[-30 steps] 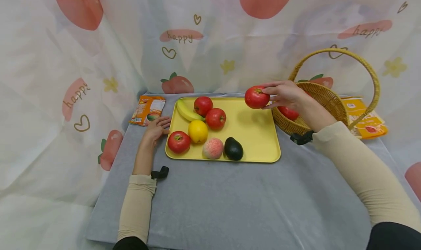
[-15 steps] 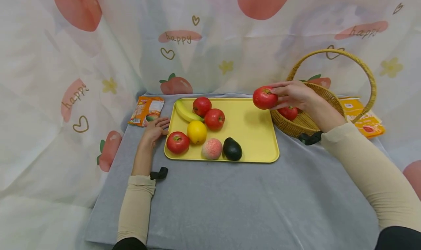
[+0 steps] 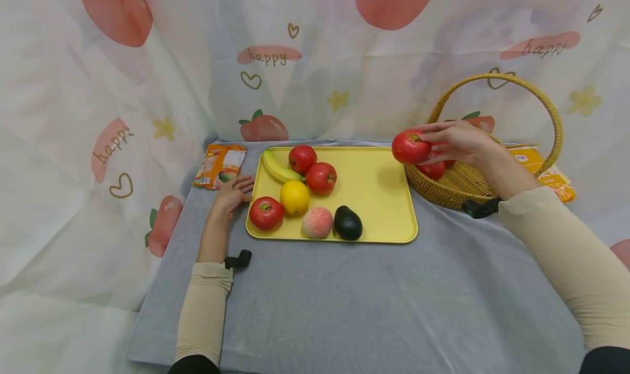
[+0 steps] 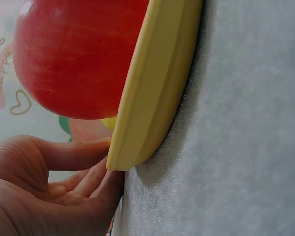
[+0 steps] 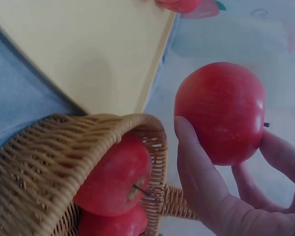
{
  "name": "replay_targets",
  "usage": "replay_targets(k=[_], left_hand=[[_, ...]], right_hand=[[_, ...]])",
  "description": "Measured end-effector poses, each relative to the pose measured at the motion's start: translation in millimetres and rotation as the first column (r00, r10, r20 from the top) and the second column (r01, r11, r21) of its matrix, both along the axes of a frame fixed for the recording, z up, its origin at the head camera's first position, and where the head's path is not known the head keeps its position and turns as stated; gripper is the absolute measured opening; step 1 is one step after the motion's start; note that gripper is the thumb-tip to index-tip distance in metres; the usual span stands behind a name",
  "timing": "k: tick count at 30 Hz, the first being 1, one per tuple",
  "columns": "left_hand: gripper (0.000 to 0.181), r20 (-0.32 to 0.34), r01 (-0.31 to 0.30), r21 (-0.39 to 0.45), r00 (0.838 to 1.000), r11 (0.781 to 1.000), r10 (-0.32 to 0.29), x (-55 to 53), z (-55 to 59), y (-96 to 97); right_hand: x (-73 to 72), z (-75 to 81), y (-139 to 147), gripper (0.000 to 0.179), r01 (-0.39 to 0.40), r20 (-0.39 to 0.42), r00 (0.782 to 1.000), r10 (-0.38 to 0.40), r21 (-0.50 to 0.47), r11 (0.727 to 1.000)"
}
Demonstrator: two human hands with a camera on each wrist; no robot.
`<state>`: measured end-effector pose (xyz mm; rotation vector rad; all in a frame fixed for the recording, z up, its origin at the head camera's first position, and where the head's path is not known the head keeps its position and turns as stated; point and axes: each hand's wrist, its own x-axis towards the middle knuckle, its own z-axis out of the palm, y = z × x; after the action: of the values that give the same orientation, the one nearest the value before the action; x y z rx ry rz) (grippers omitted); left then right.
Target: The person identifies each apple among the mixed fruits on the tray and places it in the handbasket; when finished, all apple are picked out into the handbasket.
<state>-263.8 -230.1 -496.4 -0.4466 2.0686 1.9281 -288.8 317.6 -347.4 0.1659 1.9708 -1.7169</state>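
Red apple (image 3: 409, 147) nearer the basket (image 3: 450, 192)

The right hand (image 3: 458, 140) pinches it, further right than a second ago, the basket just beneath. Far leftward, the left hand (image 3: 230, 197) touches the yellow tray (image 3: 381, 212), fingers loose, thumb apart.

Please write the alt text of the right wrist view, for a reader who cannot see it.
A person's right hand holds a red apple in the air near a wicker basket with more red apples inside; part of a yellow tray shows at upper left.

Fruit (image 3: 295, 198) on a tray (image 3: 376, 204), basket (image 3: 462, 185) to its right (apples (image 5: 120, 179) inside), snack packet (image 3: 219, 165) to its left
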Motion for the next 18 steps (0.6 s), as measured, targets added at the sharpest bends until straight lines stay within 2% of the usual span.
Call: replay_targets(k=[6, 13, 18], left_hand=[[0.073, -0.002, -0.002, 0.009, 1.0, 1.0, 0.002, -0.3, 1.0, -0.3], [0.073, -0.003, -0.003, 0.011, 1.0, 1.0, 0.003, -0.1, 0.8, 0.2], [0.073, -0.004, -0.004, 0.006, 1.0, 1.0, 0.004, 0.2, 0.6, 0.9]], right_hand=[[2.4, -2.1, 13.3, 0.062, -0.015, -0.011, 1.0, 0.015, 0.01, 1.0], [7.8, 0.6, 26.0, 0.033, -0.007, -0.002, 1.0, 0.007, -0.02, 1.0], [12.1, 4.6, 33.6, 0.031, -0.034, -0.003, 0.999, 0.034, -0.032, 0.999]])
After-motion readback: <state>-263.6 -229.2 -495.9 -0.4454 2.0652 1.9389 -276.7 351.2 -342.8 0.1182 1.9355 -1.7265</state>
